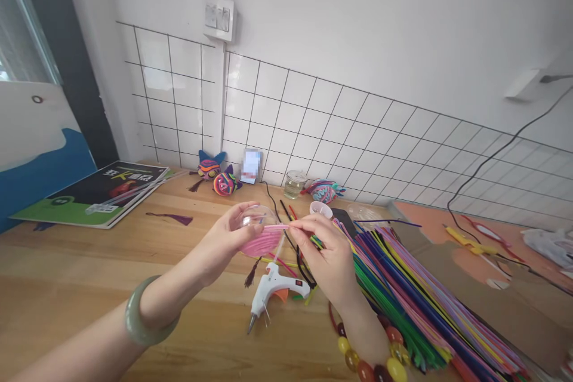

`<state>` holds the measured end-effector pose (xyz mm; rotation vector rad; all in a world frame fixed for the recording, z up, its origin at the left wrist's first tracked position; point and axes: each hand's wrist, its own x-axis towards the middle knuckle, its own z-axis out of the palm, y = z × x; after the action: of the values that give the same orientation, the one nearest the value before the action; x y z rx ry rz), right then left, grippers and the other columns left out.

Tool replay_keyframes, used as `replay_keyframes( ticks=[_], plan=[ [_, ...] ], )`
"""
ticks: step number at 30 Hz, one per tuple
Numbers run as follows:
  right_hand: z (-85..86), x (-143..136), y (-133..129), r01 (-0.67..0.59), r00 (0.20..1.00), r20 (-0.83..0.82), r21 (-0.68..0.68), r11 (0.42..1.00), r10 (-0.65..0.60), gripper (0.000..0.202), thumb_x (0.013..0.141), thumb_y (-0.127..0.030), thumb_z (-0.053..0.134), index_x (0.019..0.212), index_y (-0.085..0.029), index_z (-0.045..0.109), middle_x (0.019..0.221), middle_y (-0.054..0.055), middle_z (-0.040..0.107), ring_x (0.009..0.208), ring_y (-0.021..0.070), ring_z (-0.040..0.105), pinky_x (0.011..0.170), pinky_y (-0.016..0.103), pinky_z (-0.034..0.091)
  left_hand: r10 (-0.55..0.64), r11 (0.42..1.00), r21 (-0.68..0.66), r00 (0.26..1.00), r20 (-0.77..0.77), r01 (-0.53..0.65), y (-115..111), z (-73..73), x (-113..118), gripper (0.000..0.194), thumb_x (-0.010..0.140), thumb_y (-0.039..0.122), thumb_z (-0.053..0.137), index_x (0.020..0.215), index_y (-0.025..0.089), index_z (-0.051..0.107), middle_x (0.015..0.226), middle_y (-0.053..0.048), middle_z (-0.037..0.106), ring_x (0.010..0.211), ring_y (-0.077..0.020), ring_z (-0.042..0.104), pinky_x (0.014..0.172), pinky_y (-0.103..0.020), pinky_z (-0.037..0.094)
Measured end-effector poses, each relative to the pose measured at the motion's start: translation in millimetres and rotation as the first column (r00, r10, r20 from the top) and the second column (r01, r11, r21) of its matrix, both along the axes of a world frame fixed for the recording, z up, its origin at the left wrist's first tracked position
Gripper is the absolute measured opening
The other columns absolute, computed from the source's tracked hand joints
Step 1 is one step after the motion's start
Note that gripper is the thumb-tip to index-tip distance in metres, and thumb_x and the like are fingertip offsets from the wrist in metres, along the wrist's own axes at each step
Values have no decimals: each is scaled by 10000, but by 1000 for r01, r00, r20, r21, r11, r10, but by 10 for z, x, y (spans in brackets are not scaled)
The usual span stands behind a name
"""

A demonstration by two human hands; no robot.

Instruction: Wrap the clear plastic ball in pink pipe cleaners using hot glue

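My left hand point(224, 239) is wrapped round a clear round ball point(256, 216) whose lower part is covered with pink pipe cleaner point(262, 243). A pink strand point(280, 227) runs from the ball to my right hand point(320, 245), which pinches it between thumb and fingers. A dark tassel point(252, 273) lies beneath the ball. Just below both hands, a white glue gun point(275, 287) rests on the table, its nozzle toward me.
Bundled colourful pipe cleaners point(416, 286) lie at the right beside a yellow tool point(468, 243). Striped figures point(226, 182), a phone point(250, 166) and a glass jar point(295, 184) line the wall. A book point(102, 191) and purple tassel point(176, 218) are at the left.
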<state>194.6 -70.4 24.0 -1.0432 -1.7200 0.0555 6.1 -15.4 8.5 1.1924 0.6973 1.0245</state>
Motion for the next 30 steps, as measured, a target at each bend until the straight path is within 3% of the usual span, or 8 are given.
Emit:
replay_keyframes(
  ticks=[11, 17, 30],
  plan=[
    [-73, 12, 56, -20, 999, 51, 3, 1000, 20, 134, 924, -142, 562, 858, -209, 658, 816, 31, 662, 759, 160, 623, 699, 290, 512, 2, 999, -46, 998, 60, 1, -40, 35, -5, 585, 693, 408, 797, 1185, 186, 571, 1256, -162, 648, 1159, -314, 593, 902, -394, 476],
    [-112, 10, 76, -62, 991, 120, 76, 995, 53, 194, 945, -105, 517, 986, -228, 660, 880, 47, 689, 834, 179, 643, 753, 337, 527, -3, 992, -126, 992, 122, 19, -49, 69, -4, 558, 646, 384, 826, 1125, 194, 613, 1187, -136, 658, 1065, -293, 617, 823, -365, 496],
    [-111, 27, 69, -101, 979, 193, 222, 970, 58, 362, 901, -30, 513, 1106, -264, 697, 853, 44, 632, 764, 173, 600, 653, 320, 510, -137, 983, -87, 965, 223, 160, -67, 83, 5, 361, 729, 365, 761, 1025, 177, 673, 1046, -94, 630, 909, -225, 579, 731, -307, 473]
  ],
)
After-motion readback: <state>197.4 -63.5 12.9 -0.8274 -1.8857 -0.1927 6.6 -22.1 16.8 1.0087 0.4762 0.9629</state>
